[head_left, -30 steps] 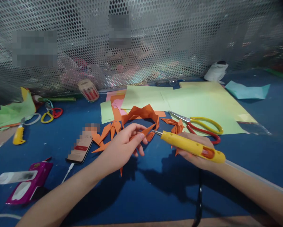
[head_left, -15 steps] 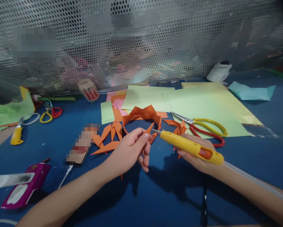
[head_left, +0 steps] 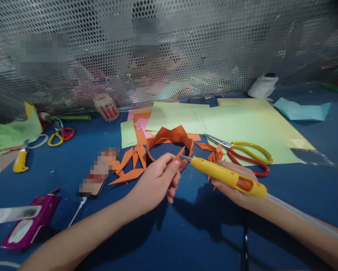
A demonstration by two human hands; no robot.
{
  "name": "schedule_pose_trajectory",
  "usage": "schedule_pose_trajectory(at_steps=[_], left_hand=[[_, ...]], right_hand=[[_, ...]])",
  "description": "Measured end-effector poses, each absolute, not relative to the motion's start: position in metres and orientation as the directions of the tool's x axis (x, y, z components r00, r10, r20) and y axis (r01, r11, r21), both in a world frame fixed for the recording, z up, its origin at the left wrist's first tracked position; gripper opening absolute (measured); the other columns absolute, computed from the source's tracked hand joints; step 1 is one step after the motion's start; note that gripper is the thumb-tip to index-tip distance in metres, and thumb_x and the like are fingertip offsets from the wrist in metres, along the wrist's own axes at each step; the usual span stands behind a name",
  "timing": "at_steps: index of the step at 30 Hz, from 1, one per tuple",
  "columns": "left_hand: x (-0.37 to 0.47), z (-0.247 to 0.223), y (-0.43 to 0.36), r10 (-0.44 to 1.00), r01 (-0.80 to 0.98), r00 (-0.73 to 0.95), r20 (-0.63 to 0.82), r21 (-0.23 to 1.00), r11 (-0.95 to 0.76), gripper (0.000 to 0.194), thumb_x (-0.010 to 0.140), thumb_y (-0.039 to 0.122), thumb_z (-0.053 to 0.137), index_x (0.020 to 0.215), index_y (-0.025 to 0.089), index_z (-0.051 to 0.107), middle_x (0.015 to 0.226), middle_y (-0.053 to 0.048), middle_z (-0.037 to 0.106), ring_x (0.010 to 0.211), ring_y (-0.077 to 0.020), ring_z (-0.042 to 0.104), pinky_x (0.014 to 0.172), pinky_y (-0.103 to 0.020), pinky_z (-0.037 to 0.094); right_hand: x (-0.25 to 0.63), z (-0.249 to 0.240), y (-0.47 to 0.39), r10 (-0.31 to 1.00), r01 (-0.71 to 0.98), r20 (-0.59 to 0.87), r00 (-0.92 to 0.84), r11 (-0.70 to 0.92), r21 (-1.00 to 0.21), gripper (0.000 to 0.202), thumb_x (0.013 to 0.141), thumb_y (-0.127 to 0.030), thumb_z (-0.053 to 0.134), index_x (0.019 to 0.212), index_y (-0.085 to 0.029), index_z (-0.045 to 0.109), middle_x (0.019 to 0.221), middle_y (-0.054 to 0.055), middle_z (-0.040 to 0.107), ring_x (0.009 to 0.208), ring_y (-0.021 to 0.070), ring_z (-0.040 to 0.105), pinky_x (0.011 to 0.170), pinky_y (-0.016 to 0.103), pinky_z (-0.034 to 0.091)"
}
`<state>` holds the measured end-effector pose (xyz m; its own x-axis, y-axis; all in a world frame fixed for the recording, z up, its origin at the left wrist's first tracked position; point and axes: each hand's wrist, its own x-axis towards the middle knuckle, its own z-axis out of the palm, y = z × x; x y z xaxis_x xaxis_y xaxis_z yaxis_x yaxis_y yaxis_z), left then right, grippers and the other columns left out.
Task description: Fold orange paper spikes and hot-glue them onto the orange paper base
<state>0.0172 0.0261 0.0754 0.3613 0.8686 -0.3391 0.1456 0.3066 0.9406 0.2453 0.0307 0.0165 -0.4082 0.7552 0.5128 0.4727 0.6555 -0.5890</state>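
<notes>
My left hand [head_left: 160,180] pinches a small pointed orange paper piece [head_left: 181,154] between thumb and fingers. My right hand [head_left: 235,180] is wrapped round a yellow glue gun [head_left: 219,173] with a clear glue stick [head_left: 301,216] out of its rear. The gun's metal tip points left, at or very near the orange piece; contact cannot be made out. Just behind my left hand stands an orange zigzag paper ring [head_left: 169,134]. Folded orange pieces [head_left: 130,175] lie left of it, and more orange pieces [head_left: 215,152] lie beside my right hand.
Red-and-yellow scissors [head_left: 250,152] lie on green sheets [head_left: 242,120] behind my right hand. At left are a phone [head_left: 97,177], a purple packet [head_left: 34,218], a yellow-handled cutter [head_left: 21,160] and smaller scissors [head_left: 60,137]. A perforated metal screen [head_left: 185,49] stands behind the blue table [head_left: 191,233].
The small orange piece has tilted slightly in my left hand, and that hand's lower fingers have curled in a little. The glue gun has barely moved.
</notes>
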Motion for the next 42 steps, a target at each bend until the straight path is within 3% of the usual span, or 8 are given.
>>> schedule_pose_trajectory(at_steps=[19,29,34,42], left_hand=[[0.0168,0.0761,0.0257,0.871,0.159,0.362,-0.334,0.942,0.295,0.021,0.095,0.037,0.040,0.087,0.019,0.047,0.060,0.009,0.044,0.041,-0.0030,0.042,0.036,-0.012,0.042],[0.0148,0.0749,0.0241,0.866,0.166,0.378,-0.326,0.945,0.283,0.024,0.095,0.040,0.040,0.089,0.019,0.048,0.062,0.008,0.045,0.042,-0.0035,0.043,0.038,-0.013,0.043],[0.0146,0.0763,0.0249,0.868,0.167,0.367,-0.333,0.942,0.291,0.023,0.094,0.040,0.041,0.088,0.019,0.048,0.061,0.008,0.045,0.042,-0.0035,0.042,0.037,-0.013,0.042],[0.0168,0.0785,0.0240,0.871,0.157,0.367,-0.328,0.944,0.289,0.022,0.095,0.039,0.040,0.087,0.020,0.047,0.061,0.008,0.045,0.041,-0.0035,0.041,0.037,-0.013,0.042]], right_hand=[[0.2460,0.0170,0.0277,0.850,0.543,0.403,-0.338,0.526,-0.654,0.020,0.087,-0.037,0.056,0.074,-0.022,0.052,0.063,-0.003,0.053,0.052,0.0104,0.051,0.050,0.024,0.040],[0.2495,0.0195,0.0330,0.769,0.528,0.499,-0.399,0.638,-0.561,0.010,0.085,-0.026,0.057,0.077,-0.023,0.052,0.063,-0.003,0.056,0.053,0.0116,0.055,0.051,0.024,0.044],[0.2505,0.0190,0.0332,0.767,0.514,0.512,-0.386,0.640,-0.571,0.010,0.084,-0.023,0.057,0.076,-0.024,0.051,0.062,-0.004,0.054,0.052,0.0114,0.054,0.050,0.024,0.045],[0.2500,0.0183,0.0317,0.759,0.526,0.497,-0.421,0.650,-0.548,0.011,0.086,-0.029,0.057,0.077,-0.022,0.055,0.065,-0.002,0.058,0.053,0.0115,0.056,0.052,0.024,0.044]])
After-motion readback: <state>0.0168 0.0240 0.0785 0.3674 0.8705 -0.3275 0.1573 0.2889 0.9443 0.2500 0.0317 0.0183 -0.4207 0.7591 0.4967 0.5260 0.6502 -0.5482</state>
